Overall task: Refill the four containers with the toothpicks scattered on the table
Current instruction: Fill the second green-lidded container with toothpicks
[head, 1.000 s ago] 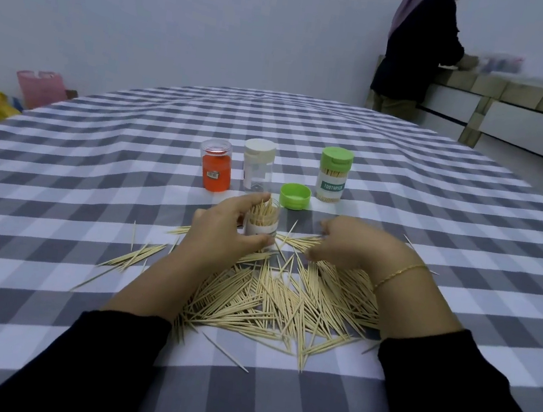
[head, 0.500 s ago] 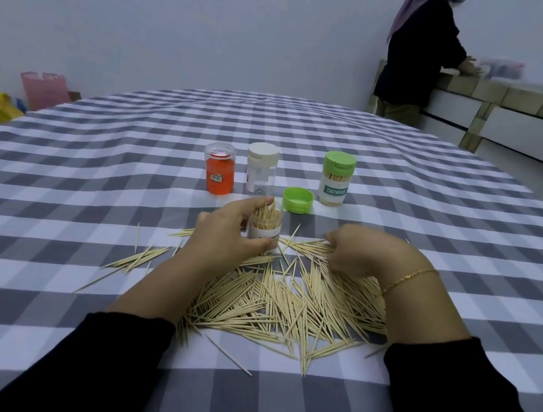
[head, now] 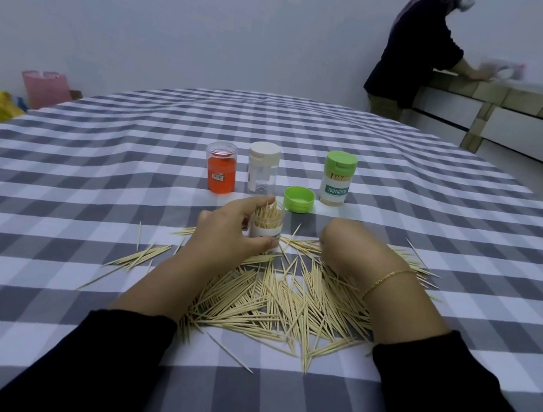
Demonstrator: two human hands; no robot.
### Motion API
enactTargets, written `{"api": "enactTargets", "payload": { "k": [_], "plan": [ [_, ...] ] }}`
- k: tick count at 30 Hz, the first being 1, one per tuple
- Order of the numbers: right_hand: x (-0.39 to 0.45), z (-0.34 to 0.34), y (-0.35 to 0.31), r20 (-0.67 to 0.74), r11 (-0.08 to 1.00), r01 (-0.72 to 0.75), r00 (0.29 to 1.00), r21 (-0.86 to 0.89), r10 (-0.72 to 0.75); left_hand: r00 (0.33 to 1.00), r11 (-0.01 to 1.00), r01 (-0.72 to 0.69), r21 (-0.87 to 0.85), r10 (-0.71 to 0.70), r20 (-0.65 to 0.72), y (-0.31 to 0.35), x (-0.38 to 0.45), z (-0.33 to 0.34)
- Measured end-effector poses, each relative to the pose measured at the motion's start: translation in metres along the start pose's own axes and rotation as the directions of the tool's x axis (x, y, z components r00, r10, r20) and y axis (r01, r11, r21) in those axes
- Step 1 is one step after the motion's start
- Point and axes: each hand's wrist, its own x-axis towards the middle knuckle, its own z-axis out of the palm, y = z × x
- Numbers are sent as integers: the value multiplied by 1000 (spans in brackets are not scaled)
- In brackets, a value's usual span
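The surface (head: 405, 175) wore a grey-and-white checked cloth. On it stood an orange container (head: 221, 172), a white-capped container (head: 262, 172), a green-capped container (head: 337, 178) and an open container (head: 266, 225) of toothpicks. A loose green cap (head: 299, 199) lay nearby, and scattered toothpicks (head: 279, 296) covered the near part.

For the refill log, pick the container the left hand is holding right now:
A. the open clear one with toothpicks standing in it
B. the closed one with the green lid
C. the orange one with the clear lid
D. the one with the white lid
A: the left hand is curled round the open clear container, with toothpicks standing in it; the other three stand apart behind it.
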Motion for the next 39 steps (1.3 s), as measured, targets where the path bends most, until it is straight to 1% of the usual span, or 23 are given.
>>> {"api": "enactTargets", "payload": {
  "k": [2, 5, 8, 12, 15, 24, 28, 31, 34, 39],
  "plan": [
    [0, -1, -4, -6, 1000, -10, 1000, 10, 10, 1000, 1000, -6, 1, 6, -1, 1, 0, 0],
    [-3, -3, -10, -20, 994, -58, 998, 87, 60, 1000, 1000, -4, 0, 4, -1, 0, 1, 0],
    [-5, 0, -14, -107, 992, -62, 991, 111, 74, 1000, 1000, 2, 1, -2, -3, -2, 1, 1],
    [-2, 7, -17, -177, 999, -10, 984, 46, 18, 1000, 1000, -6, 5, 6, -9, -1, 1, 1],
    [-1, 10, -17, -202, 1000, 24, 979, 4, -22, 1000, 1000, -4, 10, 5, -11, 1, 0, 1],
    [-6, 7, -20, -251, 998, 44, 966, -52, -56, 1000, 1000, -2, 0, 2, -9, -1, 0, 1],
    [-7, 11, -24, -299, 981, 85, 945, -173, -135, 1000, 1000, -14, 18, 14, -9, 0, 0, 1],
    [-7, 14, -28, -329, 974, 92, 931, -209, -159, 1000, 1000, -14, 5, 15, -14, 0, 0, 2],
    [-3, 14, -26, -347, 980, 76, 928, -182, -136, 1000, 1000, -11, 14, 11, -20, -1, 0, 2],
    [4, 12, -15, -302, 995, 65, 950, -74, -85, 1000, 1000, 3, 18, -3, -16, -3, 1, 3]
  ]
}}
